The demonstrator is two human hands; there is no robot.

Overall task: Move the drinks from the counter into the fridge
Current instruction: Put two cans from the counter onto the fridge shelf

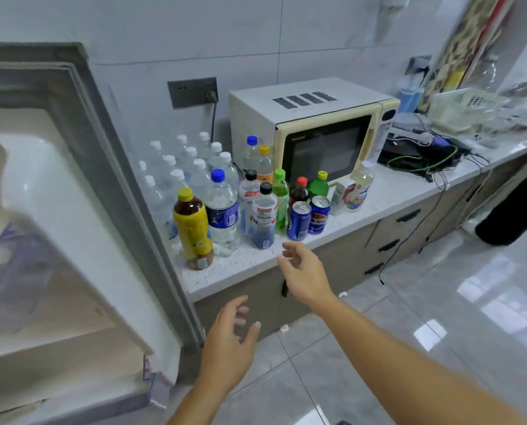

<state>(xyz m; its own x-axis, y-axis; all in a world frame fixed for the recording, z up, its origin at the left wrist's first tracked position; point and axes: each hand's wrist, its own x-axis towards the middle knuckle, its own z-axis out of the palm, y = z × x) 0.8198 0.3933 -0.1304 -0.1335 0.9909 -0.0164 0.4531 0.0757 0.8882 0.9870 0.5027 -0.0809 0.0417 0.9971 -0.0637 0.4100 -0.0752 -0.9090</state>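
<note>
Head view: an empty left hand (pixel 228 338) hangs low, fingers loosely spread, while the right hand (pixel 302 271), its grip relaxed and holding nothing, reaches toward mixed plastic bottles and two blue soda cans (pixel 308 216) clustered on the white speckled bench (pixel 378 197), beside the open grey fridge door (pixel 103 167).

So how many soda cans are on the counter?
2: both blue cans stand side by side at the counter's front edge, left one, right one. Bottles behind could hide more.

Pale marble-look wall tiles (pixel 286 35) back a speckled white counter (pixel 388 191) over grey drawer fronts (pixel 394 228); a cream microwave (pixel 311 130) stands there, and glossy grey floor tiles (pixel 440 302) mirror overhead light.
</note>
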